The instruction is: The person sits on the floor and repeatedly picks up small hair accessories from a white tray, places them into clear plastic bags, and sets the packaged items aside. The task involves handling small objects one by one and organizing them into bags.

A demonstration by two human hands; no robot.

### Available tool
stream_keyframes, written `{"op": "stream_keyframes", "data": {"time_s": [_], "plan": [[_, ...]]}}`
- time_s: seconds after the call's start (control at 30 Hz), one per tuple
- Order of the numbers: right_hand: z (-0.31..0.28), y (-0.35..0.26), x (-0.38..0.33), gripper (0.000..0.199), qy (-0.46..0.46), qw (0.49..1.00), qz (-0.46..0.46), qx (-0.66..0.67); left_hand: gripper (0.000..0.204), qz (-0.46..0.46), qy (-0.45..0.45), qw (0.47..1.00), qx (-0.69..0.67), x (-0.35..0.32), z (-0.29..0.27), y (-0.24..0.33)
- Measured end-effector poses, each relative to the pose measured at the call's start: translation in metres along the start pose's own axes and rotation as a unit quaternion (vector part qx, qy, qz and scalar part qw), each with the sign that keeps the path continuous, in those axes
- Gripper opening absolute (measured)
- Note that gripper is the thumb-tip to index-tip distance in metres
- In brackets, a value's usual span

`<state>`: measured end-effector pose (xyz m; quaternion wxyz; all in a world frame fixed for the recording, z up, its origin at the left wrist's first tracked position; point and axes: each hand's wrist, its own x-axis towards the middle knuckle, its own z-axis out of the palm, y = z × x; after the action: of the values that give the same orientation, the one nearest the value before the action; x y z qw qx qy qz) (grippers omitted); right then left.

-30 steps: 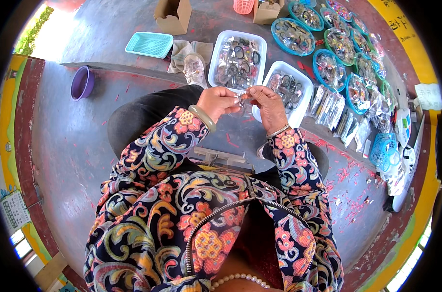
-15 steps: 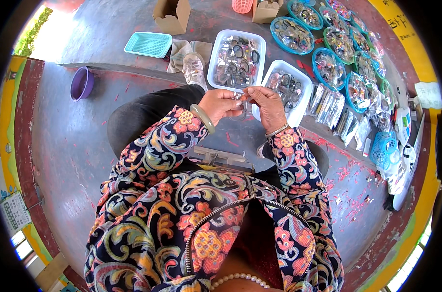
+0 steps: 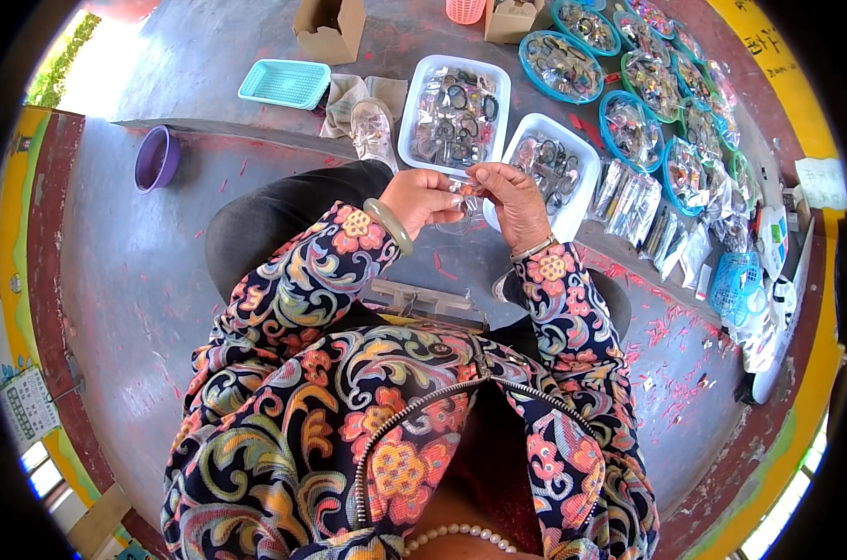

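Note:
My left hand (image 3: pixel 423 198) and my right hand (image 3: pixel 515 205) meet in front of me, fingers pinched together. Between their fingertips is a small, clear, plastic-like piece (image 3: pixel 467 189), too small to name. A thin see-through part hangs below the left fingers. Just beyond my hands stands a white tray (image 3: pixel 461 62) of small bagged items, with dark rings among them. A second white tray (image 3: pixel 591 177), holding similar bagged pieces, sits beside my right hand, which covers part of its near left side.
Several round blue and green baskets (image 3: pixel 603 140) of small packets stand at the far right, near bundles of clear packets (image 3: pixel 629 201). A turquoise basket (image 3: pixel 284 84), a cardboard box (image 3: pixel 330 33) and a purple tub (image 3: pixel 157 161) lie left. Between my legs is a low wooden piece (image 3: pixel 423 299).
Almost nothing differs. The clear part hanging below my left fingers has shifted slightly, while both hands keep their place and their pinch.

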<state>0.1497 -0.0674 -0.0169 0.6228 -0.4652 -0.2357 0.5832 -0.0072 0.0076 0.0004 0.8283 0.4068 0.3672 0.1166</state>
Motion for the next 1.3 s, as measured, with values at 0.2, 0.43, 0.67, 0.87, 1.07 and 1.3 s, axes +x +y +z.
{"op": "stream_keyframes", "data": {"time_s": [0.2,0.43,0.67,0.87,1.07,1.3], "plan": [[-0.010,0.010,0.005,0.015,0.024,1.000,-0.018,0.000,0.021,-0.004,-0.036,0.999,0.006,-0.001,0.003,0.002],[0.002,0.003,-0.001,0.016,0.050,0.998,-0.033,-0.033,0.021,-0.023,-0.020,0.999,0.018,-0.001,0.003,0.003],[0.002,0.003,-0.001,0.020,0.031,0.999,-0.020,-0.040,0.021,-0.020,0.008,0.999,0.036,-0.005,0.006,0.006],[0.002,0.002,0.000,0.022,0.021,0.998,-0.026,-0.044,0.023,-0.009,0.022,1.000,0.006,-0.004,0.004,0.005],[0.001,0.001,-0.001,0.018,0.032,0.996,-0.026,-0.079,0.023,-0.002,-0.019,0.999,-0.030,0.001,0.002,0.001],[0.001,0.001,-0.001,0.021,0.018,0.995,-0.034,-0.093,0.022,0.004,-0.024,0.999,-0.021,0.000,0.001,0.002]]}}
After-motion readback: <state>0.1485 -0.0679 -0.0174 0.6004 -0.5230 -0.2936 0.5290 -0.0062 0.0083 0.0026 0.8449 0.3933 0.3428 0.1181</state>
